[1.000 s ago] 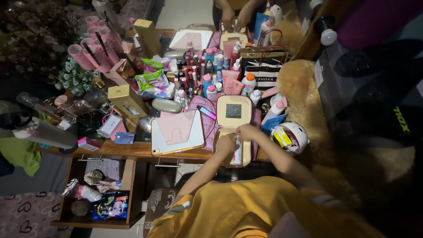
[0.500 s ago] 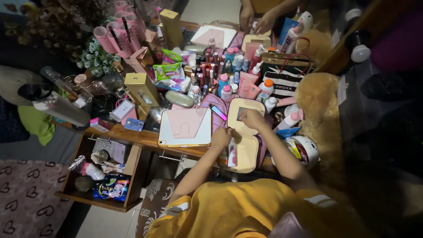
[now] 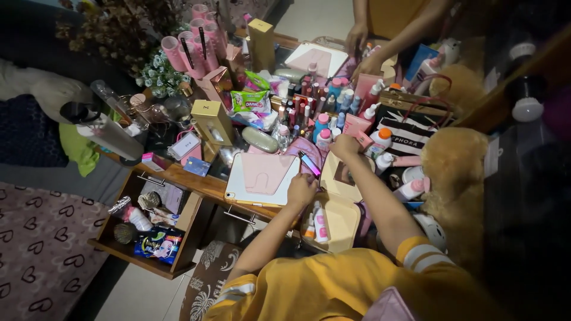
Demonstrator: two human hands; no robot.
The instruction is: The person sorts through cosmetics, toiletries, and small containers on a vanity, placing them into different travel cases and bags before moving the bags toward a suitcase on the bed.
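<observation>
Clearly, a cream-coloured hinged cosmetic case with a small mirror in its lid (image 3: pixel 341 209) is lying open at the near edge of the cluttered wooden dressing table (image 3: pixel 178 177), just right of a white tablet in a pink folding cover (image 3: pixel 262 178). The left hand (image 3: pixel 301 190) is rested at the case's left rim with its fingers curled; whether anything is pinched in it cannot be told. The right hand (image 3: pixel 345 145) is stretched farther over the raised lid, closed loosely among the small pink and white bottles (image 3: pixel 324 128) crowded behind; a grip cannot be confirmed. Two small tubes (image 3: pixel 316 224) are seen lying inside the case's near half. The case is judged light and fairly stiff, with a smooth skin likely to slip, and the mirror is judged fragile; it is best taken by both side rims, near the hinge. At the far edge, another person's hands (image 3: pixel 361 49) are seen.
</observation>
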